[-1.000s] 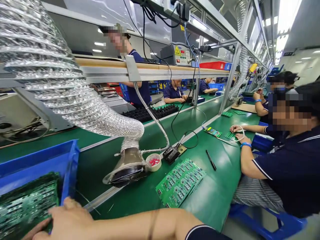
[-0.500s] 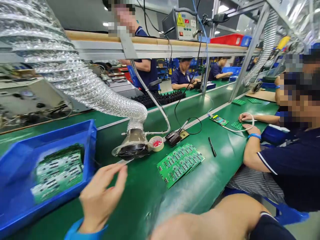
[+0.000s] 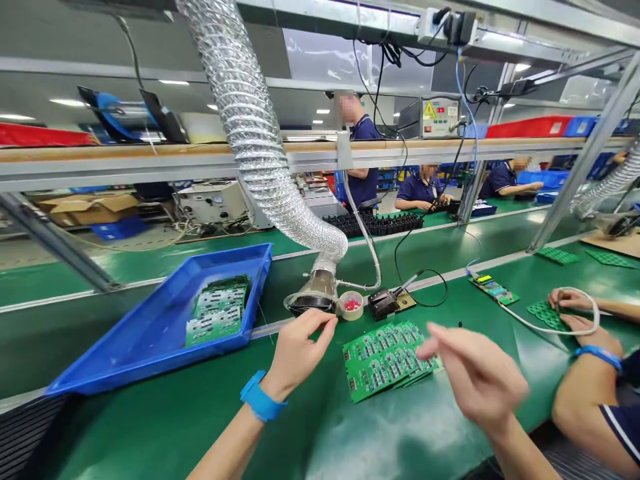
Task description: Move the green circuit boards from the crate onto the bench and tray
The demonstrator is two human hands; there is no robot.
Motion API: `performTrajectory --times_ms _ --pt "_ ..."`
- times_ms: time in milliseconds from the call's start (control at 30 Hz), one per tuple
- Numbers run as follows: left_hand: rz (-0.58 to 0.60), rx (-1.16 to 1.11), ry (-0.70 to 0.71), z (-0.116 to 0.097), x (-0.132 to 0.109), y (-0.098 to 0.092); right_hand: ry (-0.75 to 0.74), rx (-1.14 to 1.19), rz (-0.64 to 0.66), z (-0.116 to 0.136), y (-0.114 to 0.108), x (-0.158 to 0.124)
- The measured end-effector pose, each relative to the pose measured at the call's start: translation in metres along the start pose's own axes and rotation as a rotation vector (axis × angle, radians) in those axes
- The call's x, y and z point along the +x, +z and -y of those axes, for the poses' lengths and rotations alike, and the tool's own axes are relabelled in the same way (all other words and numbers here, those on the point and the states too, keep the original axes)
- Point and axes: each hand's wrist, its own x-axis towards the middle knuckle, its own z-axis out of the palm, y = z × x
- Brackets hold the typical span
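Note:
My left hand [image 3: 303, 347], with a blue band at the wrist, is in front of the fume hood [image 3: 316, 290]. Its thumb and fingertips come together in a pinch; whatever may be between them is too small to make out. To its right lies a stack of green circuit boards [image 3: 380, 360], slightly fanned on the green bench. My right hand [image 3: 483, 377] hovers by the stack's right edge, a little blurred. Its fingers point left, tips apart, and nothing shows in them. Part of the stack is hidden behind those fingertips.
A blue tray [image 3: 165, 360] holding more boards sits at the left. Behind the stack are a tape roll [image 3: 351, 305] with red bits inside and a black cabled device [image 3: 384, 303]. A silver duct [image 3: 260, 147] hangs over the bench. At the right, a co-worker's hands [image 3: 583, 320] handle a green board.
The view has swung left and lifted, so tray and stack appear further right. My right hand, earlier a blurred arm at the bottom, has come up beside the stack. The left fingertips have drawn closer together.

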Motion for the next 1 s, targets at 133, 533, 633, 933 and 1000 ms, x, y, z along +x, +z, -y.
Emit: performTrajectory --times_ms 133,533,633,933,1000 --pt "-0.162 0.043 -0.177 0.023 0.0 -0.014 0.411 -0.008 0.013 -0.084 0.022 0.023" --pt "0.144 0.518 -0.156 0.09 -0.004 0.002 0.569 -0.412 0.336 -0.185 0.058 -0.031" --pt "-0.013 0.456 -0.117 0.073 -0.017 0.019 0.604 -0.44 0.372 -0.189 0.058 -0.046" --pt "0.658 0.123 -0.165 0.037 -0.079 0.116 0.616 -0.48 0.444 -0.177 0.067 -0.073" --pt "0.678 0.105 -0.19 0.04 -0.078 0.123 0.615 -0.501 0.447 -0.171 0.072 -0.074"
